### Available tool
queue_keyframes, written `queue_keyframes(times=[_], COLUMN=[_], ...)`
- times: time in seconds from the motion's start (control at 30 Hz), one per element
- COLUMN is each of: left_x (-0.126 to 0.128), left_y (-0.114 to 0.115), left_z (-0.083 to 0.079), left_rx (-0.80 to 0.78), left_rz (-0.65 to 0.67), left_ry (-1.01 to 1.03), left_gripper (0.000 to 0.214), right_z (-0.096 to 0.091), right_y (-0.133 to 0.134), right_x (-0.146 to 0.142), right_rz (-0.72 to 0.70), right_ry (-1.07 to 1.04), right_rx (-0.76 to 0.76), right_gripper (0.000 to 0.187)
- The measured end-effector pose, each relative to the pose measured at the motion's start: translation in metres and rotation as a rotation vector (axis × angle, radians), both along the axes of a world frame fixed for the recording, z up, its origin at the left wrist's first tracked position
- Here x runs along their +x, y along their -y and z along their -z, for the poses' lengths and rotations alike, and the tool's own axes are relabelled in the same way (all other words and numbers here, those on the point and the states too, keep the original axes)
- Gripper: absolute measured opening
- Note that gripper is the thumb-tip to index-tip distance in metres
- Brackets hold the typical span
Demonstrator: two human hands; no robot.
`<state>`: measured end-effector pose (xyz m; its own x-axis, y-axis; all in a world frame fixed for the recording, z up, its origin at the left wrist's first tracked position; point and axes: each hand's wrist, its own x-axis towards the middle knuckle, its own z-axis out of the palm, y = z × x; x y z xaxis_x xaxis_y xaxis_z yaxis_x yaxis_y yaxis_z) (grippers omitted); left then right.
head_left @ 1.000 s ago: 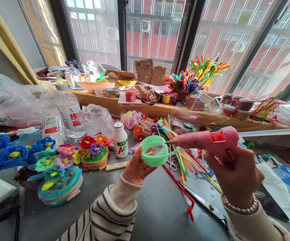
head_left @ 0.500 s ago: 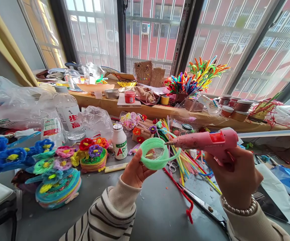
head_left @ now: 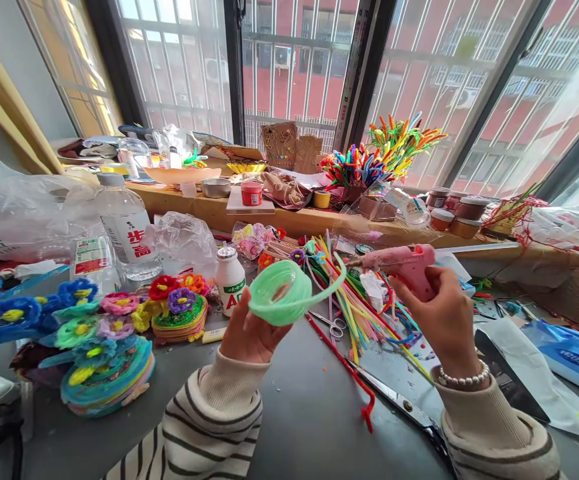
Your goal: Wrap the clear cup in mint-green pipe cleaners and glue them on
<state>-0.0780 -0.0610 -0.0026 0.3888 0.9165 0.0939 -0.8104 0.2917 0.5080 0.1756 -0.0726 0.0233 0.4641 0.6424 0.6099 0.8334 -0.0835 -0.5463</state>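
My left hand (head_left: pixel 252 333) holds a bowl-like coil of light green pipe cleaner (head_left: pixel 289 303) from its left side and below. The coil is tilted, and a loose end of it curves out to the right and up. In my right hand (head_left: pixel 442 313) is a pink hot glue gun (head_left: pixel 404 263), gripped by its handle. Its nozzle points left, a short way to the right of the coil's loose end and apart from it. Below lie a red pipe cleaner (head_left: pixel 344 367) and large scissors (head_left: pixel 399 400) on the grey table (head_left: pixel 299 427).
Pipe-cleaner flowers on coiled pots (head_left: pixel 109 380) stand at the left, near a white bottle (head_left: pixel 229 280) and a large plastic bottle (head_left: pixel 129 227). Loose pipe cleaners (head_left: pixel 354 313) and small scissors (head_left: pixel 333 325) lie behind my hands. Paint jars (head_left: pixel 469 208) line the ledge.
The glue gun has drawn back to the right, away from the coil. My left hand has moved left and tipped the coil, so its side faces me more.
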Motion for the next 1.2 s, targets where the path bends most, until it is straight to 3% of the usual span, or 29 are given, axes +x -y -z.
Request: queue_keyframes(times=[0.1, 0.33, 0.5, 0.63, 0.73, 0.87, 0.9, 0.97, 1.03, 1.2], left_x=[-0.007, -0.033, -0.040, -0.030, -0.021, -0.013, -0.011, -0.006, 0.000, 0.010], left_y=[-0.007, -0.022, -0.026, -0.022, -0.018, -0.012, -0.011, -0.008, -0.006, -0.002], left_z=[0.002, 0.007, 0.007, 0.004, 0.002, 0.000, -0.001, -0.003, -0.005, -0.007], left_rx=[-0.019, -0.029, -0.028, -0.056, -0.085, -0.143, -0.166, -0.222, -0.267, -0.269], left_rz=[-0.105, -0.246, -0.279, -0.285, -0.249, -0.140, -0.117, -0.075, -0.049, 0.027], left_ry=[0.041, 0.152, 0.118, 0.036, -0.033, -0.136, -0.164, -0.225, -0.285, -0.376], left_gripper=[0.043, 0.053, 0.048, 0.047, 0.050, 0.053, 0.053, 0.051, 0.047, 0.043], right_z=[0.007, 0.019, 0.019, 0.028, 0.029, 0.010, 0.003, -0.010, -0.016, -0.012], right_y=[-0.008, -0.020, -0.011, -0.002, 0.001, 0.009, 0.012, 0.019, 0.025, 0.027], right_x=[0.007, 0.019, -0.002, -0.028, -0.032, -0.026, -0.025, -0.027, -0.032, -0.042], right_rz=[-0.075, -0.087, -0.351, -0.554, -0.605, -0.556, -0.551, -0.538, -0.630, -0.888], right_ry=[-0.017, -0.011, 0.083, 0.181, 0.248, 0.278, 0.268, 0.230, 0.265, 0.293], right_rx=[-0.222, -0.382, -0.566, -0.611, -0.613, -0.542, -0.482, -0.182, -0.003, -0.118], right_gripper=[0.052, 0.049, 0.028, 0.020, 0.025, 0.028, 0.029, 0.030, 0.033, 0.039])
